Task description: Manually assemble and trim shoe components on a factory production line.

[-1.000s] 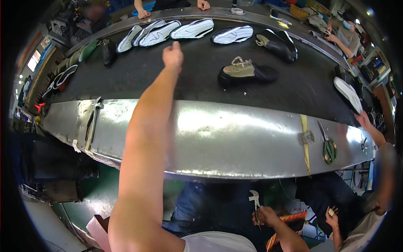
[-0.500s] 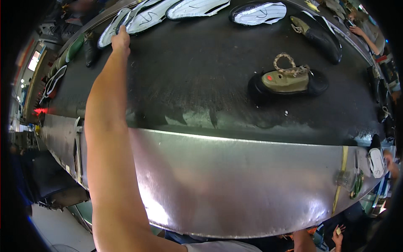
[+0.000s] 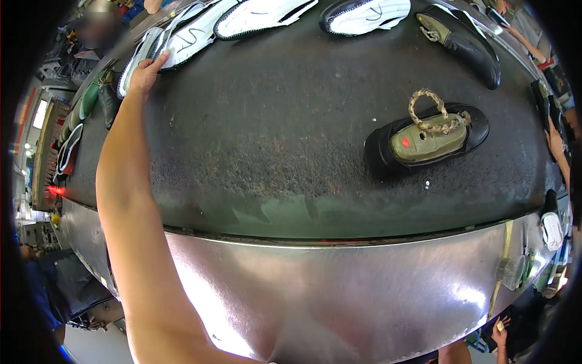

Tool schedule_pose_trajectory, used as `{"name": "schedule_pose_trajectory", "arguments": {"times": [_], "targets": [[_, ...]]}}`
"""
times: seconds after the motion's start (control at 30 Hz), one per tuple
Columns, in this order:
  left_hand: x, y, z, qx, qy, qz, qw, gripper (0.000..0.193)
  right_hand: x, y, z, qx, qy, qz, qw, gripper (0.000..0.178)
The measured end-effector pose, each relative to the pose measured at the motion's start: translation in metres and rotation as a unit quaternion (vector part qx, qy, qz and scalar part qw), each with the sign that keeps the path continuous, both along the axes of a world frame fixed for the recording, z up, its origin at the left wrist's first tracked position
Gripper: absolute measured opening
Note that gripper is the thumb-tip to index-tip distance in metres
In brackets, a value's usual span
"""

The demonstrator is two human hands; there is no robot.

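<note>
My left hand [image 3: 147,74] reaches far out at the upper left, fingers closed at the toe ends of two shoe uppers that lie white side up. The leftmost white-bottomed shoe upper [image 3: 138,59] is under the hand, partly covered by it. Beside it lies a second white-bottomed shoe upper [image 3: 193,40] with a dark pen mark and a black stitched edge, near my fingertips. How far the grip reaches around either is partly hidden. My right hand is not visible; a bit of bare skin shows at the lower edge, right of centre.
A black shoe [image 3: 382,148] on an olive last with a rope loop sits right of centre on the dark belt [image 3: 267,127]. More white-bottomed uppers [image 3: 260,15] line the far edge. A metal ledge [image 3: 339,285] runs in front. Another person's hand [image 3: 500,333] shows lower right.
My left hand has moved left and a little nearer, from between the white-bottomed uppers to the leftmost one's toe. The whole view has shifted, with the black shoe now lower and slightly turned.
</note>
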State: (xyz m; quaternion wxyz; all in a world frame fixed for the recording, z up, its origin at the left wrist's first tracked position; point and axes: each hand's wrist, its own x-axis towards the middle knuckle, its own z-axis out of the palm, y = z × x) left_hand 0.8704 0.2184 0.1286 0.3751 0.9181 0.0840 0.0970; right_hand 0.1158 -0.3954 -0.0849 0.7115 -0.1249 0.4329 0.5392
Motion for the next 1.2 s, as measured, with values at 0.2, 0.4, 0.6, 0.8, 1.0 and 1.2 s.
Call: {"name": "schedule_pose_trajectory", "arguments": {"times": [0.2,0.4,0.6,0.8,1.0,1.2], "targets": [[-0.019,-0.052,0.001,0.052,0.03,-0.077,0.995,0.108,0.001,0.003,0.018,0.054,0.008,0.0,0.999,0.03],[-0.081,-0.089,0.021,0.133,0.009,-0.027,0.991,0.094,-0.005,0.002,0.043,0.117,-0.015,0.021,0.993,0.029],[-0.238,-0.067,0.07,0.171,0.029,-0.034,0.984,0.077,-0.03,0.052,0.092,-0.107,-0.164,0.063,0.979,0.03],[-0.407,-0.03,0.125,0.189,0.06,-0.096,0.975,0.065,-0.086,0.084,0.085,-0.155,-0.285,0.099,0.941,0.029],[-0.551,-0.003,0.11,0.059,0.023,-0.128,0.99,0.056,-0.139,0.115,0.082,-0.198,-0.364,0.148,0.898,0.03],[-0.605,-0.018,0.053,0.271,-0.116,-0.178,0.939,0.077,-0.188,0.132,0.089,-0.258,-0.433,0.169,0.847,0.031]]}}
